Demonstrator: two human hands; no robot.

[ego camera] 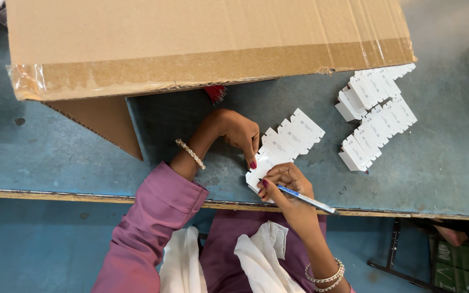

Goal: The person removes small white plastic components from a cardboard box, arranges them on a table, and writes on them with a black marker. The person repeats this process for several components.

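While a big cardboard box point(202, 43) with a taped edge leans over the far side of the blue-grey table point(71, 157), a row of small white boxes point(283, 144) lies fanned near the front edge, each piece flat, matt and notched along its side so the row looks stepped. On the left, the left hand point(240, 133) reaches in from a purple sleeve point(153, 217) with a beaded bracelet at the wrist, bent down at the knuckles, its fingertips pressed on the near end of the row, pinning it rather than wrapping it. Just beside it, the right hand point(289, 182) comes up from below with bangles on the wrist, its fingers pinched around a blue and white pen point(305, 198) whose tip meets the nearest white piece. Further right, well apart from the hands, two more stacks of white boxes point(375, 114) lie in slanted rows on the worn, scuffed tabletop.
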